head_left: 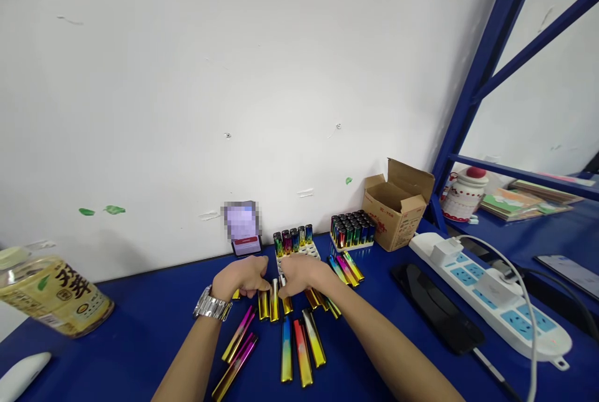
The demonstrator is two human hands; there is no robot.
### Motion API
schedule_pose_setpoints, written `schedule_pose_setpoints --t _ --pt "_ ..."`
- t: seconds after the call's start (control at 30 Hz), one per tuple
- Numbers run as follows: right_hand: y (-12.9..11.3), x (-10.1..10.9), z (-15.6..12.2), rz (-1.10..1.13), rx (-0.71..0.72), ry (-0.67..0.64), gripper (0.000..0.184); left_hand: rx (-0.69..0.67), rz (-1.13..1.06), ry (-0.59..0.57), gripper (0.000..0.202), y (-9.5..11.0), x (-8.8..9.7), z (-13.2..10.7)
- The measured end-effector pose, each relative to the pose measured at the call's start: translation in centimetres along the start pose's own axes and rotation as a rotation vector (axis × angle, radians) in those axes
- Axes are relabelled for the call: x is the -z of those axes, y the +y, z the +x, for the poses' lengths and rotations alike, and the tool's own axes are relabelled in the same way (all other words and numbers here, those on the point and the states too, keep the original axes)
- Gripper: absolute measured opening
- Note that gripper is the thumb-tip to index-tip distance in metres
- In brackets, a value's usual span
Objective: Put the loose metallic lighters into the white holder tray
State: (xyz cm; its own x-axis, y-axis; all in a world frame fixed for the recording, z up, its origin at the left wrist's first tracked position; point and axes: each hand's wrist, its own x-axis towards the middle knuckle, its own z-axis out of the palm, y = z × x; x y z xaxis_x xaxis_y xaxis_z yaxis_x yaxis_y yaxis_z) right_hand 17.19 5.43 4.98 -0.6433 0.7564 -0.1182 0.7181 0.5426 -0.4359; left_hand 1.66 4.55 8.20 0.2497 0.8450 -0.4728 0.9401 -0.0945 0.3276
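On the blue desk [140, 327], far left, a white rounded plastic object [21, 374] pokes in at the corner, and behind it a clear plastic jug [51, 296] of yellow oil lies tilted with a yellow printed label. Near the middle, the left hand [243, 278], with a shiny metal link watch [213, 306] at its wrist, curls knuckles-up over a cluster of slim, glossy lighter casings [274, 308]; its fingertips rest on their upper ends, though whether the grip pinches one cannot be told. More lighter casings fan out below the hands, flat oblong shells with mirror-like gradient finishes in gold, pink, blue and red, lying side by side and well apart from the fingers. Just behind the hands a phone [243, 227] leans upright against the white wall [234, 77]. The right hand [304, 274] sits touching the left, fingers bent down onto the same cluster, grip narrow, its hold likewise hidden. Beyond it a white perforated tray [299, 252] carries a row of upright lighters [292, 241], and a second full tray of lighters [352, 228] stands to the right, just beside an open brown cardboard box [395, 205]. Further right lie a flat black phone [437, 308] and a long white power strip [491, 296] with blue sockets.
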Motion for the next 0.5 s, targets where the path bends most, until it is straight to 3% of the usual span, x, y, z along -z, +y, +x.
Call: schedule_pose_setpoints --t 0.07,0.2,0.37,0.5 --pt "0.5 -1.1 0.8 0.070 -0.019 -0.019 0.038 -0.012 -0.011 0.032 0.021 0.1 -0.1 0.0" --pt "1.1 -1.8 1.5 0.177 -0.023 0.092 0.037 -0.079 -0.005 0.179 0.023 0.1 -0.1 0.1" --pt "0.9 0.8 0.0 0.277 0.027 -0.045 0.040 -0.148 0.036 0.267 0.013 -0.2 0.2 0.6" --pt "1.1 3.2 -1.2 0.679 0.145 0.191 0.027 -0.225 0.005 0.273 0.005 -0.4 1.0 0.6"
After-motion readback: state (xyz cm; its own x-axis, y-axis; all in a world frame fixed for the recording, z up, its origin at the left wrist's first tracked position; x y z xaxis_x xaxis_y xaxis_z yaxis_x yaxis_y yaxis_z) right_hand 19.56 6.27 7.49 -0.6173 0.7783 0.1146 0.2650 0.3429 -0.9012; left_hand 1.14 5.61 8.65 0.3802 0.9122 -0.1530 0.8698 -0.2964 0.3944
